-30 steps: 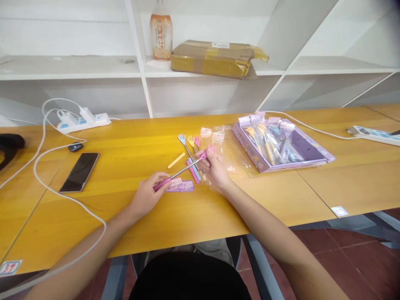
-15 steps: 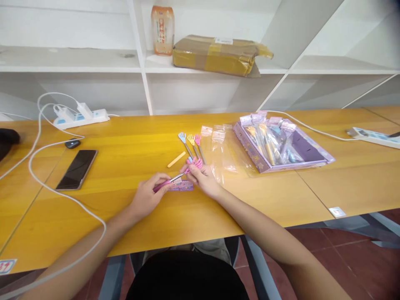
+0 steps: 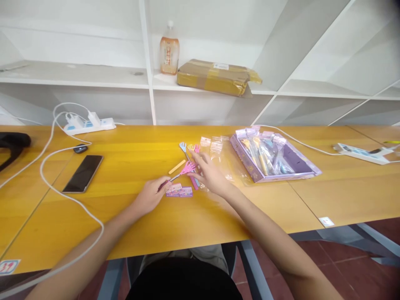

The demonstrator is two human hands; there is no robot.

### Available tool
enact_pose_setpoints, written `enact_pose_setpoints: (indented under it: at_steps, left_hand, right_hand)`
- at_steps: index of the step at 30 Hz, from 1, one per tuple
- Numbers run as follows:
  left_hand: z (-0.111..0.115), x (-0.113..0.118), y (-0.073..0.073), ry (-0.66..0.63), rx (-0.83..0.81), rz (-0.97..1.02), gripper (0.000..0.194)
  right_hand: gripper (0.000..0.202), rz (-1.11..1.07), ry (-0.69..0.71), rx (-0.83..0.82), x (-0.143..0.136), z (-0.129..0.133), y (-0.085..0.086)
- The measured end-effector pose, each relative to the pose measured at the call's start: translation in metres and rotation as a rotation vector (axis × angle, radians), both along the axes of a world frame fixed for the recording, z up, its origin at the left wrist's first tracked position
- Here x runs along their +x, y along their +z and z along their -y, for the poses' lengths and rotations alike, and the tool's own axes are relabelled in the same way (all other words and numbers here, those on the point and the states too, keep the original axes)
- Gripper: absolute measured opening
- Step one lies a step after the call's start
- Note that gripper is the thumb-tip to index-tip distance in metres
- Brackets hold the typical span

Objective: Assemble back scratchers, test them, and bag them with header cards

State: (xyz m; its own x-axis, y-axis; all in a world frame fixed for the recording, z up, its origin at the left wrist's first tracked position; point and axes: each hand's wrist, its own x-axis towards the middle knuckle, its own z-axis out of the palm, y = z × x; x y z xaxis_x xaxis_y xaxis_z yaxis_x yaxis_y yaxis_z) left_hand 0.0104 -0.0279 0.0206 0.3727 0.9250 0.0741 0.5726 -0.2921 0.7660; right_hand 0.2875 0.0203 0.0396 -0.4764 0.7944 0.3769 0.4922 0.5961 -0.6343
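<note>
My left hand (image 3: 152, 195) is closed round the handle of a pink hand-shaped scratcher (image 3: 188, 167), whose head points up and to the right. My right hand (image 3: 210, 174) has its fingers apart beside that pink head. Blue (image 3: 183, 146) and yellow (image 3: 191, 147) scratcher heads lie beyond, with another pink head (image 3: 196, 148) beside them. A loose yellow handle (image 3: 177, 167) rests to their left. Purple printed cards (image 3: 179, 191) are on the table just right of my left hand. Clear plastic bags (image 3: 217, 151) lie beyond my right hand.
A purple box (image 3: 300, 171) with bagged scratchers stands to the right. On the left are a phone (image 3: 83, 173), a power strip (image 3: 90, 125) and a white cable (image 3: 83, 205) crossing over my left forearm. Another power strip (image 3: 362, 153) lies far right. Shelves hold a bottle (image 3: 169, 54) and a carton (image 3: 212, 78).
My right hand has let go of the pink scratcher's head and its fingers have spread. The cards and a pink handle under my right hand now show more. The camera view has tilted up slightly.
</note>
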Motion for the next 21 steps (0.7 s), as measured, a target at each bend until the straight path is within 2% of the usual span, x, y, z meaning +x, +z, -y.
enact_pose_setpoints:
  at_steps: [3, 6, 9, 11, 17, 21]
  left_hand:
    - [-0.005, -0.008, 0.004, -0.084, -0.031, -0.079, 0.039]
    - [-0.007, -0.014, 0.010, -0.173, -0.030, -0.141, 0.041]
    - [-0.003, -0.014, 0.016, -0.295, -0.002, -0.196, 0.045]
    - [0.003, -0.010, 0.018, -0.313, 0.025, -0.238, 0.047]
    - [0.018, 0.010, 0.015, -0.212, 0.208, -0.348, 0.037]
    - [0.027, 0.014, 0.023, -0.202, 0.282, -0.434, 0.038]
  right_hand:
    - [0.040, 0.326, -0.022, 0.348, 0.009, 0.008, 0.000]
    - [0.036, 0.526, -0.015, 0.520, 0.008, 0.020, -0.005]
    - [0.026, 0.615, 0.035, 0.631, 0.003, 0.031, -0.011]
    - [0.023, 0.635, 0.056, 0.664, 0.000, 0.038, -0.014]
    - [0.020, 0.545, 0.038, 0.619, 0.000, 0.056, -0.018]
    - [0.023, 0.428, 0.014, 0.573, 0.010, 0.063, -0.017]
